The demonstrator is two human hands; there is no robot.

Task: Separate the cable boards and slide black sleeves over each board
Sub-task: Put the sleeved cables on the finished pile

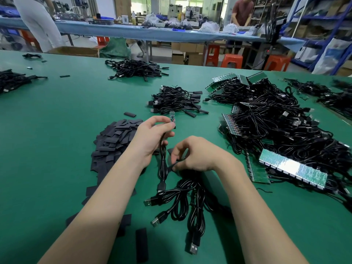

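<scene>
Above the green table, the left hand pinches a small green board upright, its cable hanging down. The right hand curls its fingers around a black sleeve beside the pile of sleeves.

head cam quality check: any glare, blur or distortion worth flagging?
Head view: strong glare washes out the green board panel at right; wide-angle distortion bows the table edge and far benches; motion blur softens the cable pile toward the right border; the small board held by the left hand stays fairly sharp; lighting is even, with soft shadows.
</scene>
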